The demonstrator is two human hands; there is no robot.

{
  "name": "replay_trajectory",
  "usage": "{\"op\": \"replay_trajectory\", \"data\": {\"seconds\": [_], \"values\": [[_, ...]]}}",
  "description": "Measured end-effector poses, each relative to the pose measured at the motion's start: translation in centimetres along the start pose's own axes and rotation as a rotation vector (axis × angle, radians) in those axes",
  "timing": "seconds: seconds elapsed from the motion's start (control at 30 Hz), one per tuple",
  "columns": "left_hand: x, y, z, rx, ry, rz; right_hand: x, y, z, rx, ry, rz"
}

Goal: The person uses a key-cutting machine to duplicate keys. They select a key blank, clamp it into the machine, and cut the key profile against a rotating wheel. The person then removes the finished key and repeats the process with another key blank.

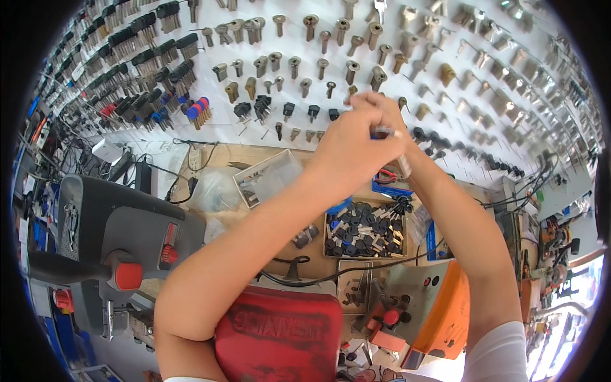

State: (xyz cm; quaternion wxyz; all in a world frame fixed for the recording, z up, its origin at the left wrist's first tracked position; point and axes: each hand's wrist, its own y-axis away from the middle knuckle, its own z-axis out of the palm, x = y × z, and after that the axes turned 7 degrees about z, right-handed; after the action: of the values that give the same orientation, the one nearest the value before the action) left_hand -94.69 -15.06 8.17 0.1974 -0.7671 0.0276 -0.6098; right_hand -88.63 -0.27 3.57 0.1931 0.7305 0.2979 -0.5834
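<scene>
My left hand (359,140) is raised before the wall of keys, crossing in front of my right wrist. Its fingers are curled closed around a small pale metallic piece (384,132) with a dark bluish part; blur hides its kind. Behind and above it, my right hand (382,105) reaches up to the wall with bent fingers pressed together. The fingertips are beside a small brass-coloured key (353,91) hanging there; what they pinch, if anything, is hidden. Rows of metal key blanks (310,25) and black-headed keys (288,111) hang around both hands.
Below my arms, a box of loose keys (364,230) sits on the bench near a clear plastic tray (245,181). A grey machine (137,219) stands left, a red cover (277,334) in front, an orange machine (443,318) right. A black cable (331,277) crosses the bench.
</scene>
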Motion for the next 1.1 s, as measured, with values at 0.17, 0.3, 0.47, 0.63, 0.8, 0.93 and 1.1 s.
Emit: {"op": "replay_trajectory", "data": {"seconds": [0.17, 0.3, 0.47, 0.63, 0.8, 0.93, 1.1], "values": [[-1.4, 0.7, -0.1, -0.345, 0.028, -0.274, 0.2, 7.2, -0.4, -0.089, -0.326, 0.304], [0.0, 0.6, 0.6, -0.388, -0.046, -0.236, -1.6, 10.9, -0.9, -0.059, -0.457, 0.406], [-2.1, 0.3, -0.8, -0.236, -0.080, -0.178, -0.2, 12.7, -1.0, -0.102, -0.438, 0.242], [-3.7, 1.0, 0.3, -0.068, -0.031, -0.174, 1.4, 12.9, -0.4, -0.155, -0.380, 0.199], [-3.9, 1.9, 0.8, 0.117, 0.285, -0.262, 1.1, 13.1, 0.2, -0.124, -0.405, 0.196], [-4.5, 2.3, 1.0, 0.149, 0.370, -0.266, 1.5, 13.2, 0.2, -0.142, -0.360, 0.227], [-5.2, 2.5, 1.2, 0.130, 0.406, -0.330, 2.9, 12.8, -0.2, -0.165, -0.358, 0.187]]}}
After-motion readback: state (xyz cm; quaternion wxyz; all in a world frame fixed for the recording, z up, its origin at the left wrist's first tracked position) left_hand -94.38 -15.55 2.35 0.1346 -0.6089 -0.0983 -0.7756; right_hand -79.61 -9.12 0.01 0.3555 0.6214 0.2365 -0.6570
